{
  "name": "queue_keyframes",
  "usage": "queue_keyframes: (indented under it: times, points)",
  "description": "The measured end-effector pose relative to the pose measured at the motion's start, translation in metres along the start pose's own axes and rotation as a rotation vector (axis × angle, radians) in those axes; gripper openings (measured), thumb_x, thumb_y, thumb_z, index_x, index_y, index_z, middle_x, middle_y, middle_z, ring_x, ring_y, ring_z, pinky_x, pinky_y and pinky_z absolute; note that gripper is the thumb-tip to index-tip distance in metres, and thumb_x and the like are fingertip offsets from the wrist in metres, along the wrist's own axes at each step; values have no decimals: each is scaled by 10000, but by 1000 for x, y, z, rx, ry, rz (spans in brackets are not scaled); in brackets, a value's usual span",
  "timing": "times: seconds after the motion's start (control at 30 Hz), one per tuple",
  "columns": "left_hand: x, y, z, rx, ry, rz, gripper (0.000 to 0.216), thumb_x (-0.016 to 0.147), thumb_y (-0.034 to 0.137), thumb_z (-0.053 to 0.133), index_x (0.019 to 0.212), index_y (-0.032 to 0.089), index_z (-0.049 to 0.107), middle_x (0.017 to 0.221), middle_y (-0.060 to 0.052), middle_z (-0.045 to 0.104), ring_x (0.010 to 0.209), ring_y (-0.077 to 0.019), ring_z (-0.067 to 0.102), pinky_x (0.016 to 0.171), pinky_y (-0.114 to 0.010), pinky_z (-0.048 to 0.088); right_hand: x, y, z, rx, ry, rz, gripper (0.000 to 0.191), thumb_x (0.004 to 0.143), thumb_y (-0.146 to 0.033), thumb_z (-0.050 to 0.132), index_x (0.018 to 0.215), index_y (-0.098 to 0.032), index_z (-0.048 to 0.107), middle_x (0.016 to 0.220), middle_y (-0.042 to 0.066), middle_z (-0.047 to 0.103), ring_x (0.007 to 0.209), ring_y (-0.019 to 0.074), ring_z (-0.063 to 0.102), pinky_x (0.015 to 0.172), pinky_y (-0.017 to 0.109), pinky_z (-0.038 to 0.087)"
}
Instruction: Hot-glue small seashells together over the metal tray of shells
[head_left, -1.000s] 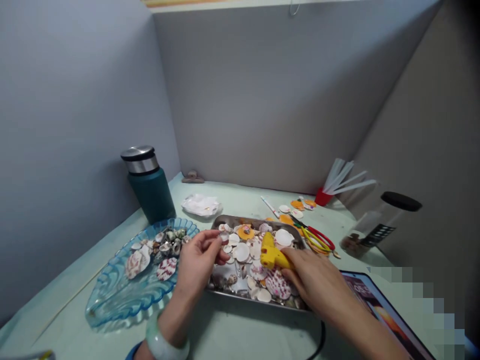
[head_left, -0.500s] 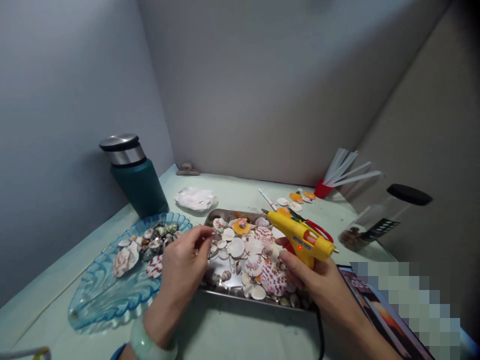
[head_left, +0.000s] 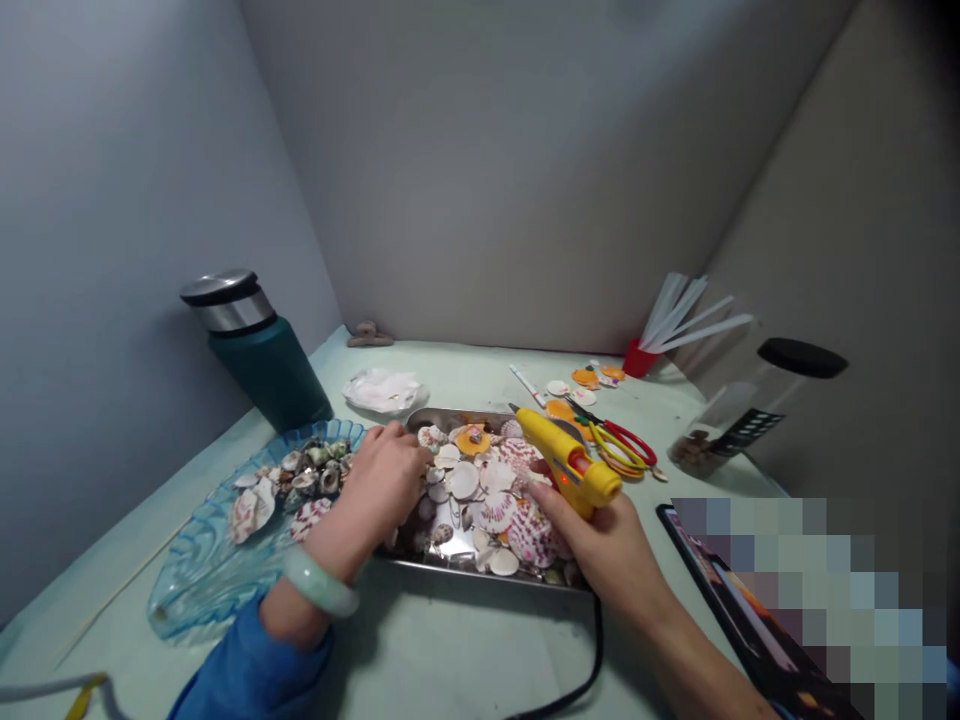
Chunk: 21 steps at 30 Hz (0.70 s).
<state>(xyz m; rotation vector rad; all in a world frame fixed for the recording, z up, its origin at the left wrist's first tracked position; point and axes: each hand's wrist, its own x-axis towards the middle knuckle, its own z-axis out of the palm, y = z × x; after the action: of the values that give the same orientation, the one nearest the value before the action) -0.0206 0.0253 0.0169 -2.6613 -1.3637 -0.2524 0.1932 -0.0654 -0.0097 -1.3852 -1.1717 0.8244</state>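
Observation:
My right hand [head_left: 604, 550] is closed round the handle of a yellow hot glue gun [head_left: 564, 452], whose nozzle points up and left and whose red light glows. Below the gun lies a metal tray [head_left: 480, 580] full of seashells [head_left: 461, 480], among them white, orange and purple-speckled ones. My left hand [head_left: 384, 478] is over the tray's left edge with its fingers curled in; the fingertips and anything between them are hidden. Just left of it, a blue glass dish [head_left: 202, 590] holds small snail shells [head_left: 307, 470] and scallop shells.
Behind the dish stands a teal bottle [head_left: 270, 370]. White crumpled plastic [head_left: 386, 390] lies behind the tray. To the right are scissors [head_left: 630, 445], a red cup [head_left: 640, 358] of glue sticks, a clear jar [head_left: 739, 420] and a tablet [head_left: 735, 600]. The gun's black cord [head_left: 596, 650] crosses the front.
My left hand has shifted up over the tray's left edge, its fingers curling from a pinch with the back of the hand turned up. The glue gun in my right hand has moved slightly left.

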Motion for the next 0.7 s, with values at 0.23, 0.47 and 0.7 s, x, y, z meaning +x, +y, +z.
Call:
queue_keyframes:
  times: [0.23, 0.47, 0.7]
  points:
    - [15, 2, 9, -108, 2, -11, 162, 692, 80, 527, 631, 164, 651, 692, -115, 662, 824, -271, 546, 725, -377, 344, 0, 2, 2, -23, -4, -92, 316, 788, -380, 645, 989, -136, 662, 906, 77, 701, 803, 230, 632, 688, 321, 497]
    - [5, -1, -7, -492, 71, -193, 171, 785, 282, 532, 812, 177, 665, 773, -106, 689, 755, -251, 598, 706, -376, 410, -1, 1, 2, -5, 3, -99, 273, 800, -367, 634, 965, -151, 661, 830, 52, 686, 762, 218, 618, 685, 319, 489]
    - [-9, 11, -14, -1093, -25, -290, 376, 877, 427, 441, 1068, 133, 579, 874, -128, 737, 663, -169, 658, 599, -297, 517, -4, 0, 0, 52, -58, -106, 273, 810, -361, 638, 993, -162, 673, 873, 56, 708, 782, 220, 635, 681, 305, 505]
